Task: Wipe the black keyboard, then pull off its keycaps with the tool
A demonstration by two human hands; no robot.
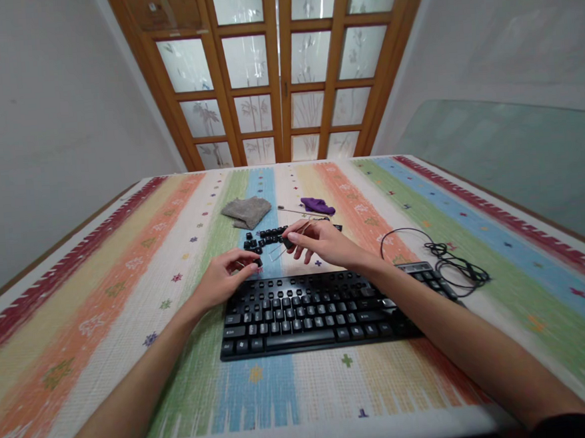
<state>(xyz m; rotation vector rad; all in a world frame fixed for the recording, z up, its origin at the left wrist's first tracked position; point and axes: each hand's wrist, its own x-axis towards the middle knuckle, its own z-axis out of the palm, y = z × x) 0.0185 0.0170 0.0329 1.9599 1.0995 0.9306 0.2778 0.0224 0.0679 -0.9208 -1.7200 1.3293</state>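
A black keyboard (300, 322) lies in front of me; its upper rows show bare key stems where caps are off. My left hand (223, 275) is closed at the keyboard's upper left edge, pinching a small black keycap (257, 262) between thumb and fingertips. Above the top row, my right hand (319, 242) is closed on another black keycap (288, 242). Thin wire loops (276, 253) stick out below its fingers, and a slim pale stick shows by its knuckles. Loose black keycaps (268, 237) lie behind the hands, partly hidden by the right one.
A folded grey cloth (246, 212) and a crumpled purple cloth (317, 206) lie farther back, with a thin rod-like brush (299, 210) between them. The keyboard's black cable (456, 267) is coiled at the right. A striped cloth (103, 312) covers the table.
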